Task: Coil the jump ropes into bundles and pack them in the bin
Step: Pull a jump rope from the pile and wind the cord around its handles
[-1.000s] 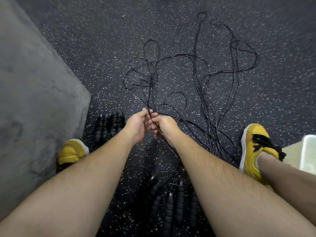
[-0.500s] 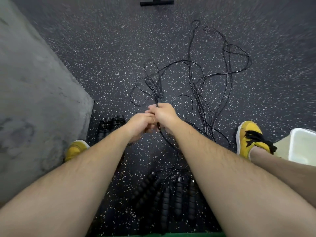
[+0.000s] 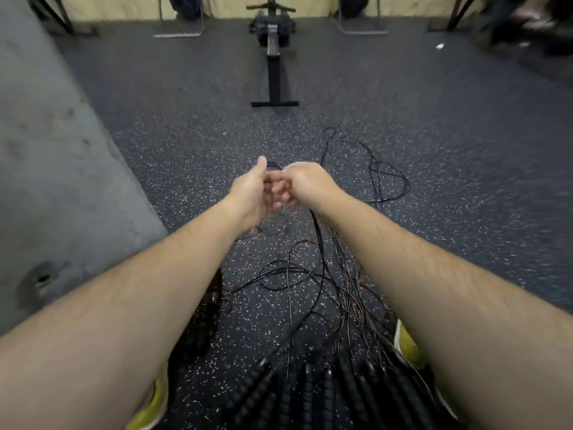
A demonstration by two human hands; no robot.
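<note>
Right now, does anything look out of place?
Yes: the black cords sprawl in a loose tangle across the floor, uncoiled, handles bunched by the shoes. The left hand and right hand grip one cord.

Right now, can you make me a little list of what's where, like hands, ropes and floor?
left hand: grips a black rope, thumb up
right hand: pinches the same rope, touching the left hand
loose ropes: tangled on the speckled floor
handles: lying between the yellow shoes
bin: not in view
</note>
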